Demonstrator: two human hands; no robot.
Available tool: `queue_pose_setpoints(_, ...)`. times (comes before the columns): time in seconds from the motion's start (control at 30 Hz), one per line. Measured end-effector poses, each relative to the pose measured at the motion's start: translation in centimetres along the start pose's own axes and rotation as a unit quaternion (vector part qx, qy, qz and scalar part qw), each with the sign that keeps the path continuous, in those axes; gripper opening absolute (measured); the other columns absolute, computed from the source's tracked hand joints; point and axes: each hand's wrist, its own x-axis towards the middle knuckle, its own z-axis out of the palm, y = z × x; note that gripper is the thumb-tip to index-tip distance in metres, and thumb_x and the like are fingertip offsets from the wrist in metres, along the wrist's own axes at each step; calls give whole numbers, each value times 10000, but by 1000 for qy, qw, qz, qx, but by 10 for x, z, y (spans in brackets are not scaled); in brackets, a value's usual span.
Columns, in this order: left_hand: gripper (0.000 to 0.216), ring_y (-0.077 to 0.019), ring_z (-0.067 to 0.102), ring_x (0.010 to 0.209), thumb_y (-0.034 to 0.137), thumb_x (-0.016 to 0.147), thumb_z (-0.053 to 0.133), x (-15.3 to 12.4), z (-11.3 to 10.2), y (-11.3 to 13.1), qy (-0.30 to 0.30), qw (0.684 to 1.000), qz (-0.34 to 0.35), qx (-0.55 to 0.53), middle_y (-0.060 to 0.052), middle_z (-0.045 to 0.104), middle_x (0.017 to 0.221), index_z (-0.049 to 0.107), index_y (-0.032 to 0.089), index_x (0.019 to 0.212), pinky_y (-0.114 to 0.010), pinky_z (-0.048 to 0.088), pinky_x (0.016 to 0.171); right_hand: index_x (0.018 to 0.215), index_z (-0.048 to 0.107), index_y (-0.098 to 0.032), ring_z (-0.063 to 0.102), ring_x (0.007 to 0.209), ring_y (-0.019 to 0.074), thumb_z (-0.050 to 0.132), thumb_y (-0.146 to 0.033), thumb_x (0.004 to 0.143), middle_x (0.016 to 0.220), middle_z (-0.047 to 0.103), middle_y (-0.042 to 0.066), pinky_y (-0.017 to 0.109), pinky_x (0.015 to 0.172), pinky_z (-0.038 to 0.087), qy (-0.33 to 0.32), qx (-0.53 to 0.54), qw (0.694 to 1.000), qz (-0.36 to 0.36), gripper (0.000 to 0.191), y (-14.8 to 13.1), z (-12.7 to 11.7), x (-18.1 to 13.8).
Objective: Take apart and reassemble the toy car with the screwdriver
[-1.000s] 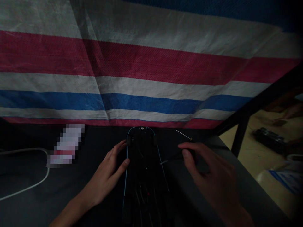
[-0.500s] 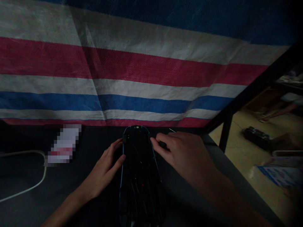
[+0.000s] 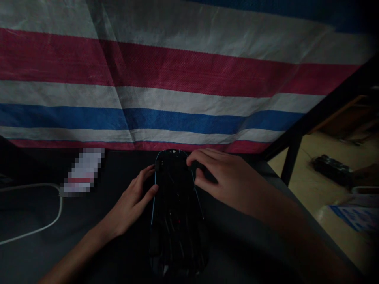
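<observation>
Black car [image 3: 177, 193], left hand [image 3: 133, 203] spread alongside, right hand [image 3: 226, 177] curled, perhaps touching.

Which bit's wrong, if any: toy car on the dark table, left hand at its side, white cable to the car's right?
The cable's side is wrong: the head view shows the white cable to the left of the toy car. The rest stands: dark table, left hand at the car's side.

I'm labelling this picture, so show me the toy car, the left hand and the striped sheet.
Toy car [image 3: 178, 199], head view: middle of its dark body.
Left hand [image 3: 132, 206], head view: back of the hand.
Striped sheet [image 3: 180, 71], head view: its wide red stripe.
</observation>
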Motion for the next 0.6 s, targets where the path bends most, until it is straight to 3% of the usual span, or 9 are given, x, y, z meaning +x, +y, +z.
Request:
queue_pose_setpoints(0.13, 581, -329, 410, 1534, 531, 1078, 411, 0, 0, 0, -8, 1000, 4, -7, -125, 431, 1668, 301, 289, 1594, -611, 305, 1270, 987, 637, -252, 572, 536, 126, 576, -366, 1033, 693, 671, -41, 288, 555, 322, 3, -55, 997, 46, 137, 1, 0, -2)
queue_pose_setpoints(0.23, 588, -325, 415, 1530, 538, 1075, 421, 0, 0, -1, -13, 1000, 1, -14, -118, 434, 1666, 288, 306, 1599, -610, 314, 1265, 1061, 620, -243, 594, 560, 124, 577, -265, 1007, 737, 693, -37, 282, 567, 316, -2, -44, 998, 36, 73, 2, -2, -4)
queue_pose_setpoints(0.37, 618, -325, 405, 1533, 576, 1064, 427, 1, 2, 0, -8, 999, -17, -36, -133, 437, 1659, 314, 275, 1591, -598, 325, 1260, 1097, 600, -231, 642, 700, 158, 592, -199, 907, 848, 716, -4, 283, 614, 340, 0, -41, 999, 26, 193, 4, -7, -8)
queue_pose_setpoints(0.6, 664, -347, 443, 1502, 602, 1050, 444, 4, 5, -3, -16, 998, -12, -54, -125, 457, 1647, 310, 255, 1600, -589, 372, 1229, 1029, 626, -215, 554, 589, 139, 520, -272, 997, 743, 649, -13, 287, 591, 295, -18, -77, 996, 34, 124, 12, -10, -11)
